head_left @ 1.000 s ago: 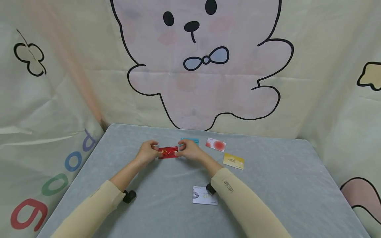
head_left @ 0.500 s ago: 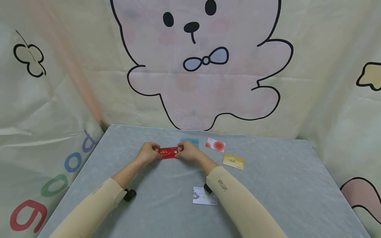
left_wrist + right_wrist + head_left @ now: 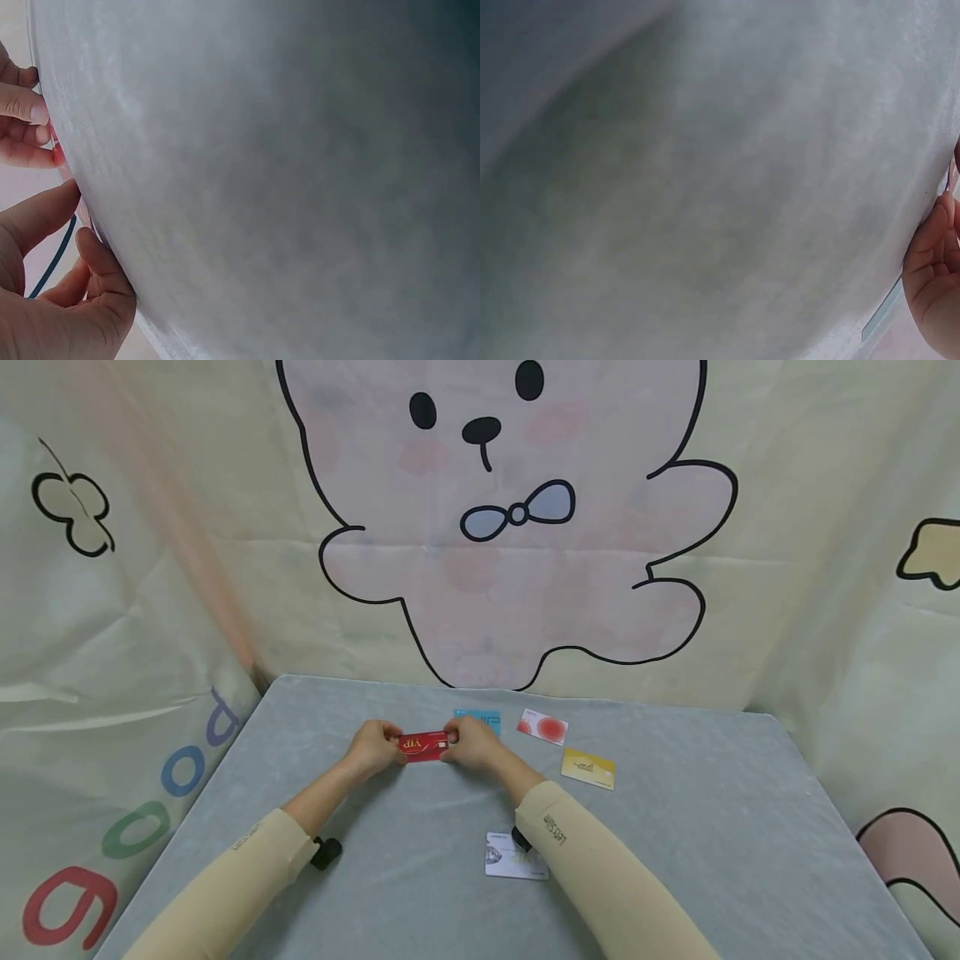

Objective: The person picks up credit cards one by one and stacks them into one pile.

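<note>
Head view shows the left hand (image 3: 372, 746) and the right hand (image 3: 475, 743) a bit below the middle of the frame. Each hand pinches one end of the red card (image 3: 423, 746), so the card sits between them. I can't tell if it touches the worktop (image 3: 675, 827). My guess is that this step is lining the card up. The next move seems to need both hands level and gentle, so the thin card does not bend or slip.

The red card is a flat rectangle with gold letters, and it looks smooth and stiff, like plastic. Just past the right hand is a blue card (image 3: 491, 720), partly hidden by it. Farther right lie a white card with red dots (image 3: 543, 727) and a yellow card (image 3: 588, 768). A silvery white card (image 3: 501, 858) lies at the lower middle, partly covered. The worktop has a soft, fuzzy, gray-blue cover. Behind it hangs a wrinkly cream cloth (image 3: 795, 527).
</note>
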The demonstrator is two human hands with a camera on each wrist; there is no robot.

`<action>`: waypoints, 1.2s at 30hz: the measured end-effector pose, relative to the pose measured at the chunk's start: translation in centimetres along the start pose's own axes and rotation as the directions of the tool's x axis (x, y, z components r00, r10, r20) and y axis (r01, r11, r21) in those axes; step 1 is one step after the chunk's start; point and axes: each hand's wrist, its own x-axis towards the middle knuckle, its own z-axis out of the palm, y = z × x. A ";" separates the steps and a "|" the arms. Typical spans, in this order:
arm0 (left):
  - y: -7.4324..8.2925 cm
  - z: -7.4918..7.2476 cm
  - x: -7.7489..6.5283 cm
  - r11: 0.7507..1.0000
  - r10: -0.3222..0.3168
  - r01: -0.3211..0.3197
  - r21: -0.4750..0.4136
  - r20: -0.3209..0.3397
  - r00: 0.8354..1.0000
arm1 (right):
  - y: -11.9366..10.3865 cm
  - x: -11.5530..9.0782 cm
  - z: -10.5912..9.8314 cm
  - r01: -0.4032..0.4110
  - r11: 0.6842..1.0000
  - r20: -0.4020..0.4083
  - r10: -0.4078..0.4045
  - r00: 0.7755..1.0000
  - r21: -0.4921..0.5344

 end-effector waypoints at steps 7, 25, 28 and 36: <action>-0.3 0.0 -0.2 0.994 0.096 -0.095 0.044 -0.026 0.995 | -0.2 -0.1 0.0 0.018 1.000 -0.037 -0.018 0.999 0.011; -0.3 0.1 -0.6 0.994 0.093 -0.098 -0.056 -0.078 0.993 | -0.4 -0.2 0.1 -0.061 0.994 -0.066 0.067 0.996 0.096; -0.4 0.0 -0.5 0.992 0.092 -0.098 -0.078 -0.076 0.993 | -0.4 -0.3 -0.1 -0.069 0.988 -0.063 0.078 0.995 0.136; -0.1 -0.4 -1.0 0.984 0.099 -0.107 -0.142 -0.059 0.993 | -0.8 -1.1 -1.0 -0.030 0.971 -0.059 0.046 0.997 0.237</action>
